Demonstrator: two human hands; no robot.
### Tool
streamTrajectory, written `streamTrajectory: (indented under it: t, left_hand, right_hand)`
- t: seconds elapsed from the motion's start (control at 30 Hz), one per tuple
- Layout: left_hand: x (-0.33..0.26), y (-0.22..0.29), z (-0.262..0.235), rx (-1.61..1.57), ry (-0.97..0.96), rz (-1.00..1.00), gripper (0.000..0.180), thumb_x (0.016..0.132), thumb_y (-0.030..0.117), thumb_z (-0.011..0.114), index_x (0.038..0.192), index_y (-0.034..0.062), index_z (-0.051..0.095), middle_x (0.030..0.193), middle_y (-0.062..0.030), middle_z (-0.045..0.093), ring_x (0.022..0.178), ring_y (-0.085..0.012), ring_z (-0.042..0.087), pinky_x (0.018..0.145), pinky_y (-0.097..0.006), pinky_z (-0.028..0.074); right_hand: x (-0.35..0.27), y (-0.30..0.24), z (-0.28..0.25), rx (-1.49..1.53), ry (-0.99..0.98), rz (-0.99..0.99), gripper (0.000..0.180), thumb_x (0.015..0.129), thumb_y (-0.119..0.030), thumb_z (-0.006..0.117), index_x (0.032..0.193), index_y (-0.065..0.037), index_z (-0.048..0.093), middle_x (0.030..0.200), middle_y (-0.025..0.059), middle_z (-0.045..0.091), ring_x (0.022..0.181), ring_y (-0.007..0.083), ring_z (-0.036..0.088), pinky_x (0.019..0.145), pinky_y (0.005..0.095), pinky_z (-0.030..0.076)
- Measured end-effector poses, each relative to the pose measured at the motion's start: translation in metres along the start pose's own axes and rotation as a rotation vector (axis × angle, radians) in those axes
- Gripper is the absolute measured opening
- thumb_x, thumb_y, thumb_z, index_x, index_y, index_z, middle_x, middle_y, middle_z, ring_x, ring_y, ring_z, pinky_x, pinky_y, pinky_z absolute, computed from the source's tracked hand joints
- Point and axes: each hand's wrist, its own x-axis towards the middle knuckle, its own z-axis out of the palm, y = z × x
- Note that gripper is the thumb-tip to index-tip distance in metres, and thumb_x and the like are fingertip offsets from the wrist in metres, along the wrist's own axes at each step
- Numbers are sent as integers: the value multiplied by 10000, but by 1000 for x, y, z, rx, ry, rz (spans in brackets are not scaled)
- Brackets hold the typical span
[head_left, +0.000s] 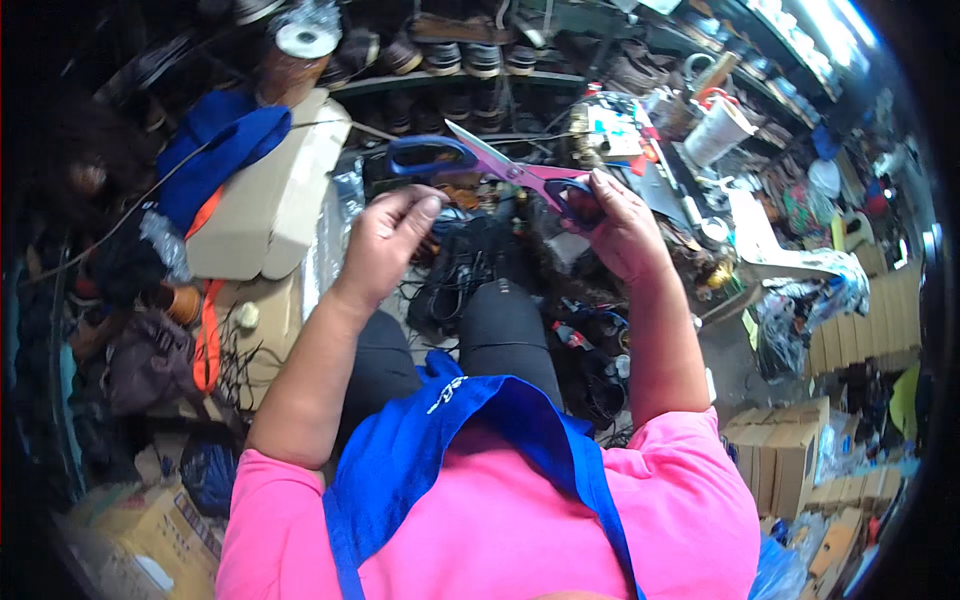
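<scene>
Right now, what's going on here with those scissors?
A seated person in a pink shirt and blue apron holds a pair of scissors up in front of them. The right hand grips the scissors by a handle loop, blades open and pointing left. The left hand is raised beside them with fingertips pinched together, possibly on a thin thread, though that is too fine to tell. Below lie dark cords, with cardboard boxes to the left.

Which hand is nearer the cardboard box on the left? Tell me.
Left. The left hand hangs just right of the cardboard box, fingers pinched; the right hand is farther right, holding the scissors.
</scene>
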Motion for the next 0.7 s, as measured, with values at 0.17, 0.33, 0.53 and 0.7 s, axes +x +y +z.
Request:
streamTrajectory:
  t: [0.17,0.33,0.53,0.7]
  left_hand:
    - [-32,-13,-13,136,150,-157,184,856,199,638,834,19,607,675,33,529,593,-36,461,519,-204,376]
    - [-35,8,-47,291,411,20,263,889,196,588,1050,-2,523,693,16,468,612,-48,437,535,-201,364]
    - [-38,-27,-57,481,160,14,163,861,161,600,894,2,605,734,-84,577,651,-148,535,603,-280,433]
    - [-49,-20,-4,149,23,-87,195,885,194,593,965,18,568,729,24,509,678,-43,446,630,-194,376]
  right_hand:
    - [14,42,40,81,-29,76,276,933,-274,494,1096,-55,539,1038,55,597,945,142,585,751,313,477]
    - [19,41,41,-169,-99,93,288,940,-289,473,1086,-55,555,993,25,616,889,113,599,696,268,475]
    - [20,51,49,-13,-66,117,271,939,-292,472,1092,-82,548,977,11,612,885,125,590,728,297,467]
    - [28,77,70,199,-316,46,276,946,-291,458,1051,-46,528,968,63,583,879,160,561,804,323,444]
